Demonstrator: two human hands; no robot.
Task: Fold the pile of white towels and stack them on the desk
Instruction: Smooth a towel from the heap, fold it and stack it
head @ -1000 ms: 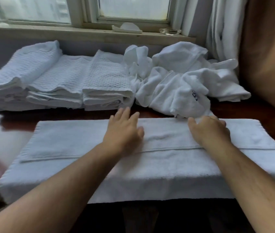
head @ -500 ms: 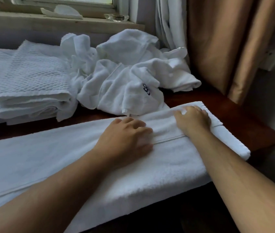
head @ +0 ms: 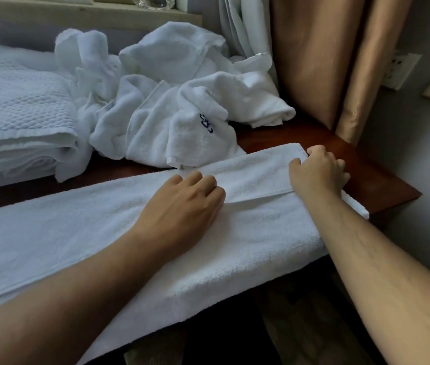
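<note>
A long white towel (head: 82,241), folded lengthwise, lies across the front of the dark wooden desk (head: 382,185) and hangs over its front edge. My left hand (head: 182,206) rests on its middle, fingers slightly bent, pressing the cloth. My right hand (head: 319,172) is at the towel's right end, fingers curled over the end edge and gripping it. Behind lies a crumpled pile of white towels (head: 171,106), one with blue lettering. A stack of folded towels (head: 16,122) sits at the left.
Tan curtains (head: 327,61) and a white sheer curtain hang at the desk's right back corner. A window sill with a glass dish (head: 153,1) runs behind the pile. A wall socket (head: 400,69) is at the right. The desk's right edge lies just beyond my right hand.
The view has swung right. My right hand slid along the towel to its right end and curled over the edge; my left hand followed rightward, still pressing on the towel.
</note>
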